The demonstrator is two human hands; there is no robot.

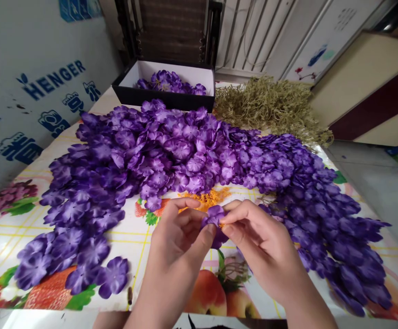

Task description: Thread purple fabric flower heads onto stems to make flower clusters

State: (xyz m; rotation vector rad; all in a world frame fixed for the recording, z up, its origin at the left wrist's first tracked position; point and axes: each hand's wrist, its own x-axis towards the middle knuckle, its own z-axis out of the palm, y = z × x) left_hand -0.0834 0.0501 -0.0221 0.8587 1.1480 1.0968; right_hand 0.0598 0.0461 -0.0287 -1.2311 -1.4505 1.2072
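Both hands meet over the front middle of the table. My left hand (181, 237) pinches a purple artificial flower (215, 213) between thumb and fingers. At the flower's right edge, the fingertips of my right hand (254, 237) are pressed together on a small orange piece (221, 224), mostly hidden by the fingers. Just beyond the hands lies a small heap of orange flower centres (212, 196). A broad pile of purple flower petals (178, 146) curves around the hands from left to right.
A black box with white inside (164, 99) holds more purple flowers at the back. To its right sits a tangled heap of green stems (267, 103). The patterned tablecloth (126, 246) reaches the table's front edge. A chair (173, 27) stands behind the table.
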